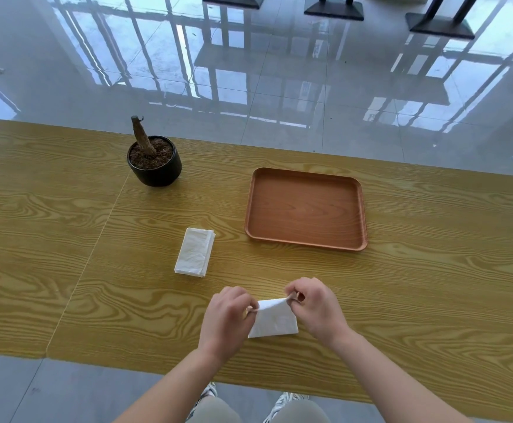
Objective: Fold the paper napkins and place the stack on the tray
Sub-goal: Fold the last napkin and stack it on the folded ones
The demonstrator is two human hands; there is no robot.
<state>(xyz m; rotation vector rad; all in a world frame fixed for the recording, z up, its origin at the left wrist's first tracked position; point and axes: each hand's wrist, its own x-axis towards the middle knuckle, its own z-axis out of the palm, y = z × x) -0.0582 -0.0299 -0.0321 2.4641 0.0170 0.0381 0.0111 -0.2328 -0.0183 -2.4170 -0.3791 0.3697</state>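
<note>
A white paper napkin lies folded on the wooden table near the front edge. My left hand pinches its upper left corner and my right hand pinches its upper right corner. The napkin's top edge is lifted slightly between the two hands. A small stack of white napkins rests on the table farther back and to the left of my hands. The brown wooden tray sits behind and to the right, with nothing on it.
A black pot with soil and a bare stump stands at the back left of the table. Glossy tiled floor lies beyond the far table edge. My knees and shoes show below the near edge.
</note>
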